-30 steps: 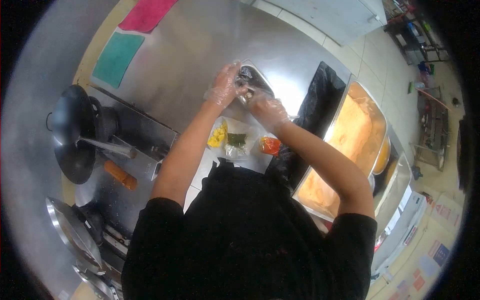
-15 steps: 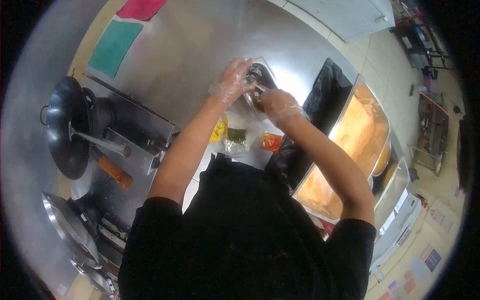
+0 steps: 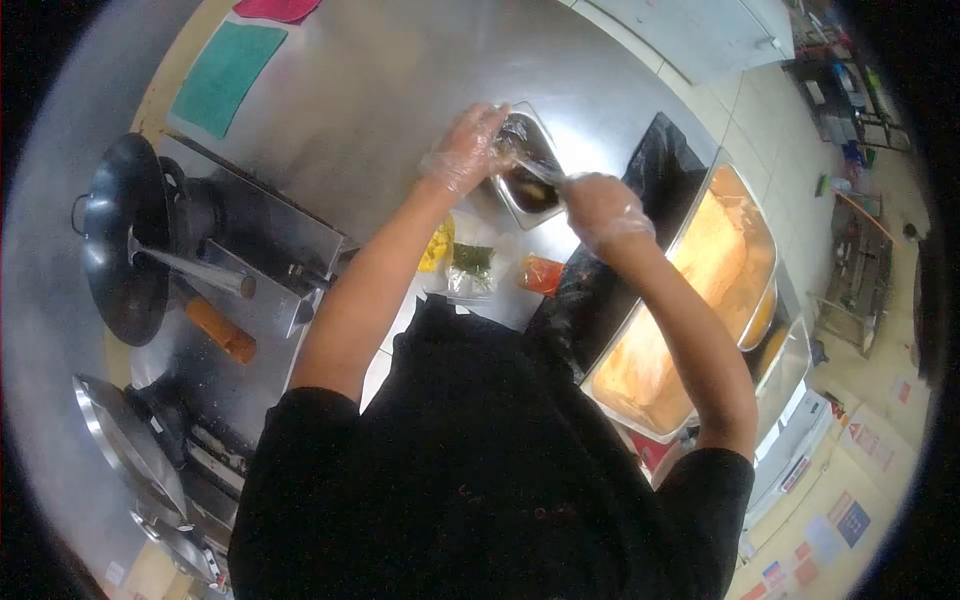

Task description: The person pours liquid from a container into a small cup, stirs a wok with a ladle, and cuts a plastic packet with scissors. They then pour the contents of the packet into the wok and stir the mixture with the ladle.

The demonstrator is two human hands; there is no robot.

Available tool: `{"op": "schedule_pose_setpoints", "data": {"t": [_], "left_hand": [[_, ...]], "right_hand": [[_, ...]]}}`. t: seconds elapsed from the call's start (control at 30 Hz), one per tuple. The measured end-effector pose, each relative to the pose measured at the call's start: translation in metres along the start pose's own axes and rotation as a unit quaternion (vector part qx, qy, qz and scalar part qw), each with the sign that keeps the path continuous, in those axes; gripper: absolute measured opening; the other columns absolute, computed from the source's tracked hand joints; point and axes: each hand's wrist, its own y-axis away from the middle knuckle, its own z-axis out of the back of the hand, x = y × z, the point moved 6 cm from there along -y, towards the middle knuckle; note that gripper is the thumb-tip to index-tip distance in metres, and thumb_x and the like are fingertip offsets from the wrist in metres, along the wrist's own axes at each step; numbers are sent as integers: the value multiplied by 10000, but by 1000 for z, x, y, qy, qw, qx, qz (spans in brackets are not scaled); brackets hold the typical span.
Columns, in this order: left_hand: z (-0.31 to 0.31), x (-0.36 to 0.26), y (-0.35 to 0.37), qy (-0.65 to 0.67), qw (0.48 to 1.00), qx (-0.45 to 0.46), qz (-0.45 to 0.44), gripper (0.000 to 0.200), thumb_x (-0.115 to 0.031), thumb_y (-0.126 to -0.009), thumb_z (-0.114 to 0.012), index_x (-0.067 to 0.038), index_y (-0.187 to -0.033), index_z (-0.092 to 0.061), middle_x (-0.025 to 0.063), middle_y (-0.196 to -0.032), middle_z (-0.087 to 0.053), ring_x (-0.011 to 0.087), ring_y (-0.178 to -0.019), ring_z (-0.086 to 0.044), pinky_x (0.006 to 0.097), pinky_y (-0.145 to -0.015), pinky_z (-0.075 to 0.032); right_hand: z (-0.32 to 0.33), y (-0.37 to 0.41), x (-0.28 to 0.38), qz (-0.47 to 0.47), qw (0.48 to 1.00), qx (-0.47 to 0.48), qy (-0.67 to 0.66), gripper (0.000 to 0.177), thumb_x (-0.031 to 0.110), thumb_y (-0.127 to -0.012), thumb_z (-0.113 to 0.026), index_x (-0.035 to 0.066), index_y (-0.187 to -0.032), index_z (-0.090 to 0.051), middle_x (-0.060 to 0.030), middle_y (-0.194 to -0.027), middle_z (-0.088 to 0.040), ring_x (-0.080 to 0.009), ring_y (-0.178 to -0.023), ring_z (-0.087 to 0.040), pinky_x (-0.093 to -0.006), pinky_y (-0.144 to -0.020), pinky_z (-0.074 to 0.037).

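A small rectangular metal pan with dark, glossy contents stands on the steel counter. My left hand, in a clear plastic glove, is closed on the pan's left rim, its thumb reaching over the inside. Also gloved, my right hand is closed at the pan's right side, around a slim, pale, shiny thing that slants across the opening toward my left thumb. I cannot tell what kind of thing it is. Just below the pan lie clear packets with yellow pieces, green bits and an orange-red filling.
On the right, a large metal tray holds an orange-tan powder, with black plastic along its near side. A wok with a ladle sits on the stove at left. A green cloth lies at the upper left.
My right hand has moved right and slightly down, away from my left hand, uncovering more of the pan. The slim shiny thing now stretches across the opening. My left hand stays at the rim.
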Motion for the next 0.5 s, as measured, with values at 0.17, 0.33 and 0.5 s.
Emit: {"op": "schedule_pose_setpoints", "data": {"t": [0.17, 0.33, 0.5], "left_hand": [[6, -9, 3, -28, 998, -42, -35, 790, -333, -787, -814, -124, -1471, -477, 195, -1421, -494, 380, -1315, -475, 444, -1124, -407], [0, -4, 6, -2, 999, -43, -20, 775, -322, -784, -807, -132, -1461, -484, 169, -1403, -500, 358, -1302, -483, 440, -1109, -427], [0, -6, 9, -27, 998, -59, -7, 771, -318, -783, -806, -147, -1462, -484, 154, -1402, -497, 345, -1301, -486, 442, -1103, -436]], "right_hand": [[-14, 3, 21, 29, 995, -4, 95, 184, 118, -932, -560, 38, -918, -725, -139, -897, -737, -301, -832, -744, -404, -666, -604], [-1, 10, 31, 29, 999, 36, 21, 238, 129, -962, -504, 31, -959, -720, -169, -946, -742, -334, -905, -740, -444, -753, -604], [5, -16, -2, 11, 995, 90, 28, 308, 155, -964, -463, 8, -1027, -725, -206, -1050, -724, -358, -984, -712, -419, -893, -571]]}}
